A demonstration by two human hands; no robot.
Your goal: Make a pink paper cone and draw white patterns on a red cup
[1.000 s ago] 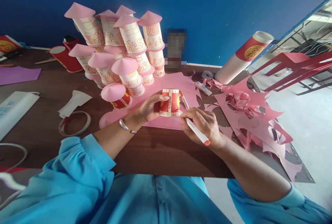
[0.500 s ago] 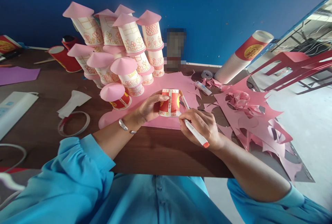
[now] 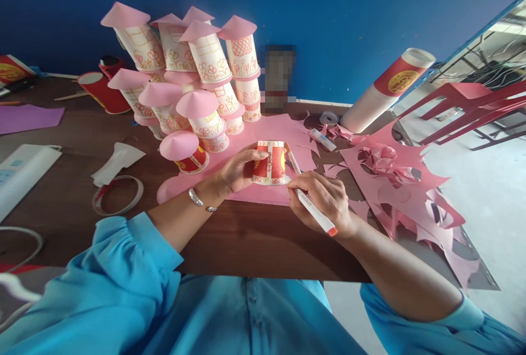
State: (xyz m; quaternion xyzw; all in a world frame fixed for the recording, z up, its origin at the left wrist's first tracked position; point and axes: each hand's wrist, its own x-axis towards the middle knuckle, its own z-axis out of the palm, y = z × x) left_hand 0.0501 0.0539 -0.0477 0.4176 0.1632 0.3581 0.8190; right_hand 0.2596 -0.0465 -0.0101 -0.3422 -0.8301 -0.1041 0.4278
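Observation:
My left hand [image 3: 242, 169] grips a red and white paper cup [image 3: 276, 164] from its left side, thumb across the front. Small drawings run along the cup's white bands. In my right hand [image 3: 322, 196] is a white marker [image 3: 315, 212] with an orange-red end, its tip close to the cup's lower right edge. A second slim pen or marker [image 3: 293, 161] shows above the right fingers; how it is held is partly hidden. Both hands are over pink paper [image 3: 263, 197]. Left of them stands a red cup [image 3: 195, 161] under a pink cone roof [image 3: 178, 145].
Stacked paper-cup towers [image 3: 209, 59] with pink cone roofs stand at the back left. A long stack of cups [image 3: 376, 100] leans at the right, near a glue stick [image 3: 322, 139] and pink paper scraps [image 3: 405, 196]. A tape roll [image 3: 118, 212] lies left, by a white power strip [image 3: 27, 177].
My right hand has shifted slightly right with the marker, whose tip is a little farther from the cup. My left hand and the cup stay nearly still.

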